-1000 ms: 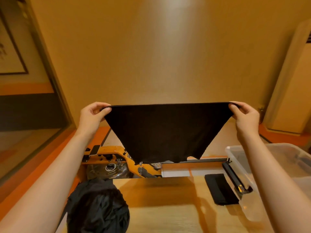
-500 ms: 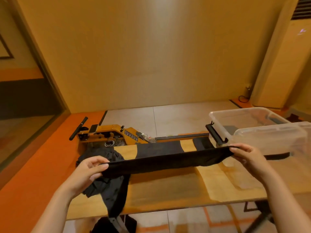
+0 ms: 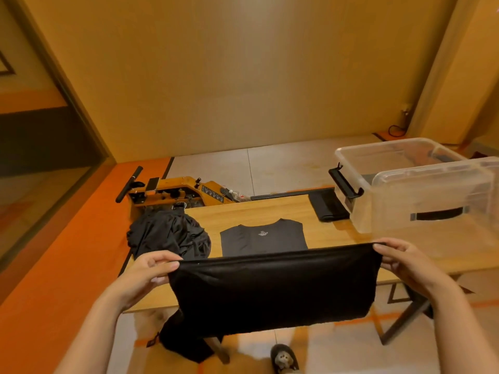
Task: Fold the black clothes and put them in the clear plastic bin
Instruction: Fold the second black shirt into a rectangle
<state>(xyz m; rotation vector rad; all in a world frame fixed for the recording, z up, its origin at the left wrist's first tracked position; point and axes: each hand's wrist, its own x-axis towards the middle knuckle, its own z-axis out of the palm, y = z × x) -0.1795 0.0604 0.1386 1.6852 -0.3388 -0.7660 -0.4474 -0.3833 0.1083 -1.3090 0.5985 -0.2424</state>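
Change: the shirt [image 3: 270, 290] now lies collar-half flat on the table [image 3: 270, 211]; you've drawn the hem back.
Left hand [image 3: 151, 271]: pinches the hem's left corner.
Right hand [image 3: 402, 261]: pinches the right corner.
Risk: slack hangs off the near edge; uneven lowering skews your fold.
Bin [image 3: 351, 155]: far right, apart from it.

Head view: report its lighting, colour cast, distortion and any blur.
Head view: a warm orange-yellow cast tints everything; a pale soft sheen sits on the back wall; the wide lens tilts the room's edges at both sides; the black cloth held by the left hand and right hand reads nearly flat black; the clear plastic bin looks hazy.
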